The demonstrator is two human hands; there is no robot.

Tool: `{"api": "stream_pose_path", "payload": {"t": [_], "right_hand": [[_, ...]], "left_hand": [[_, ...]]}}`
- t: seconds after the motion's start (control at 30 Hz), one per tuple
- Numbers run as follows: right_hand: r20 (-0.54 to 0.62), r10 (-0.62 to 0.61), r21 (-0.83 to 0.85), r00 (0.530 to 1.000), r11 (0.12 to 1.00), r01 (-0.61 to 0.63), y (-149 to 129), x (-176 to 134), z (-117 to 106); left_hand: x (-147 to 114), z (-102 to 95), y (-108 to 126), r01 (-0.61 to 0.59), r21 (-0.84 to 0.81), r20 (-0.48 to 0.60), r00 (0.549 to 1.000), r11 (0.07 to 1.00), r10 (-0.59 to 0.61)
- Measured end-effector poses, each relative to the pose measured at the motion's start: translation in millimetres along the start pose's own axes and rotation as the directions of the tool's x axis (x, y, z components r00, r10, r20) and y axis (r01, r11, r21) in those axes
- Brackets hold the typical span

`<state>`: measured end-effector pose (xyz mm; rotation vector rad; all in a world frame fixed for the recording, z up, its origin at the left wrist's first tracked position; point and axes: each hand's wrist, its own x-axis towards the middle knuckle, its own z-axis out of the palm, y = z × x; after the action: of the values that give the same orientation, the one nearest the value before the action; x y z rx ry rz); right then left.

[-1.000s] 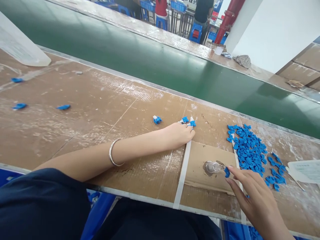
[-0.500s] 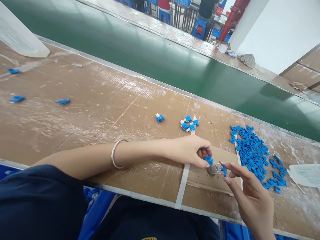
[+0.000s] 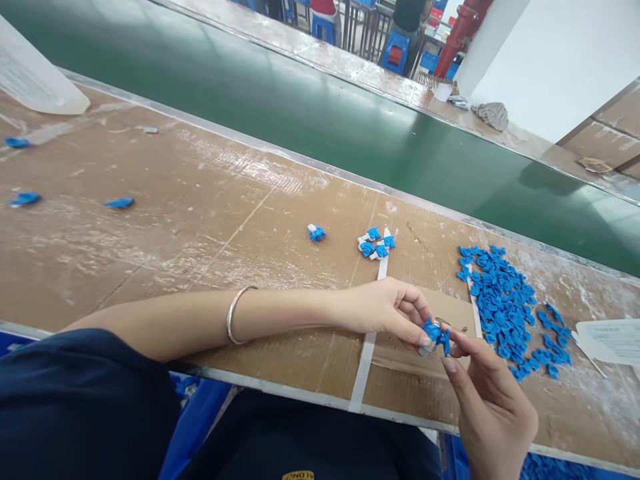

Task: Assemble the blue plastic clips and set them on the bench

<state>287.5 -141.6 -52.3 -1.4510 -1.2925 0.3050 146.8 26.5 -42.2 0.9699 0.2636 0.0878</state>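
Two hands at a cardboard-covered bench (image 3: 240,193), work in progress. The left hand (image 3: 385,307) has its thumb and fingertips closed on a blue-and-white piece (image 3: 431,331), held over the cardboard pad (image 3: 400,360). The right hand (image 3: 490,380) pinches a small blue part (image 3: 445,343) between thumb and forefinger, right up against that piece — whether the two are joined or merely touching cannot be told from here. A whitish patch under the fingers may belong to the held piece or to something behind it.

Upper middle: four blue-and-white units (image 3: 383,251) lie grouped at the white tape strip (image 3: 363,367), with a single unit (image 3: 316,233) set apart to their left. These look like the finished share, five in all, with the one in hand apparently under way.

Right: a broad heap of loose blue parts (image 3: 500,287) and a smaller cluster (image 3: 553,340) beside it, seemingly unworked — by far the greater portion, so the job appears to be near its start. A thin stick (image 3: 591,359) lies next to the white container (image 3: 613,340).
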Motion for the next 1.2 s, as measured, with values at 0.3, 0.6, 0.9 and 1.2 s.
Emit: {"api": "stream_pose_path", "payload": {"t": [0.3, 0.6, 0.9, 1.2], "right_hand": [[0.009, -0.352, -0.468, 0.936, 0.826, 0.315, -4, -13, 26], [0.076, -0.225, -0.531, 0.971, 0.815, 0.23, 6, -15, -8], [0.333, -0.126, -0.702, 0.934, 0.628, 0.335, 68, -4, -110], [0.479, -0.204, -0.645, 0.854, 0.578, 0.5, 86, 14, -117]], "left_hand": [[-5, 7.6, -3, -0.049, -0.047, -0.055, 0.997, 0.998, 0.047], [-19, -3.2, 45, -0.016, 0.845, 0.028, 1.0, 0.534, -0.014], [-41, -17.0, 67, 0.372, 0.768, -0.416, 0.909, -0.521, 0.035], [-21, -29.0, 55, 0.371, 0.796, -0.239, 0.919, -0.478, 0.315]]}}
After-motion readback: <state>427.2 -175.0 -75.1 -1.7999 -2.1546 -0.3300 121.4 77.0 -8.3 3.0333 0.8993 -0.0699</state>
